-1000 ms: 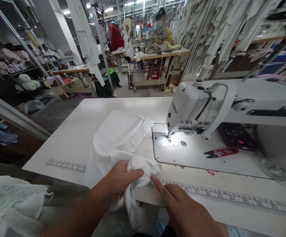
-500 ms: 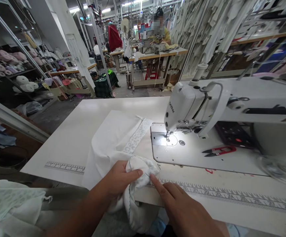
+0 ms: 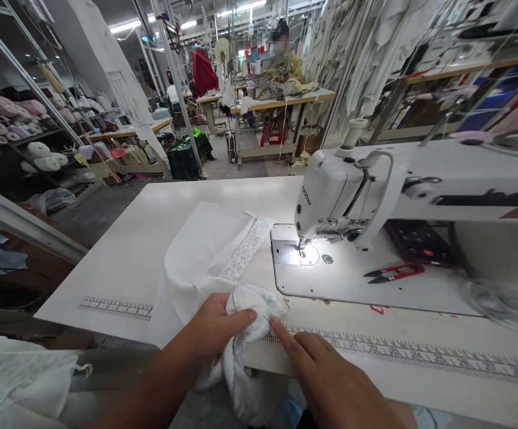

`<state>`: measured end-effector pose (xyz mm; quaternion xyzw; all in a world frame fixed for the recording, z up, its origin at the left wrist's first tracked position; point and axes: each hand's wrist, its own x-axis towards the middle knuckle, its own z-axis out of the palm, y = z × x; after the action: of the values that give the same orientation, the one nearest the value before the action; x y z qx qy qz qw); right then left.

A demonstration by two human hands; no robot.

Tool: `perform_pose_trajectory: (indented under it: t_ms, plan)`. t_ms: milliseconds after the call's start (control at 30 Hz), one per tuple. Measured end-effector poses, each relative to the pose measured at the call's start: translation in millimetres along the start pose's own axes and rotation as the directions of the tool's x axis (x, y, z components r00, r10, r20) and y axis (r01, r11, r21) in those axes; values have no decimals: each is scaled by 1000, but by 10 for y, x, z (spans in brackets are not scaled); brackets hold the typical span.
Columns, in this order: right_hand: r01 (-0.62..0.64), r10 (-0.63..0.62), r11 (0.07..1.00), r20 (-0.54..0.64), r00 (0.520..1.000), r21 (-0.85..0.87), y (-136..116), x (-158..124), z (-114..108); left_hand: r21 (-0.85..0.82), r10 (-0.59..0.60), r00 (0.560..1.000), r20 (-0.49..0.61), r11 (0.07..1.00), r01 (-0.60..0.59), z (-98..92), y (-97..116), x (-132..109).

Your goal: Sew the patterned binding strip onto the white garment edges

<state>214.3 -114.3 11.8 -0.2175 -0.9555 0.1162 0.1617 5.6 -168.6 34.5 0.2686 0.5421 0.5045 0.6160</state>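
Sewing machine head [image 3: 330, 199] blocks the right hand [image 3: 334, 381] (red snips [image 3: 393, 273] too).

Left forearm [image 3: 140, 390] and right forearm [image 3: 393, 416] cut off by the bottom edge

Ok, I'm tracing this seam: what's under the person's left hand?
The left hand lies on bunched white fabric with a dark stitched line along its edge. Whatever lies beneath that bunch is covered and cannot be seen.

Hands [image 3: 214, 328] [image 3: 330, 381], sewing machine [image 3: 334, 196] slightly further left
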Motion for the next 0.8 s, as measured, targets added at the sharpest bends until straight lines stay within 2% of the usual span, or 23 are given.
perform_pose_trajectory:
  t_ms: [433,533,800]
  plan:
    - [16,-16,999,-1,1000,-46,-10,-22,6,-32,27,1000,-9,999,-27,44,16,-11]
    - [-15,16,999,25,1000,-42,-42,4,-22,-32,22,1000,-18,999,-23,49,27,-12]
    - [-5,4,997,14,1000,83,-10,-33,77,-67,20,999,41,998,-17,-7,22,-4]
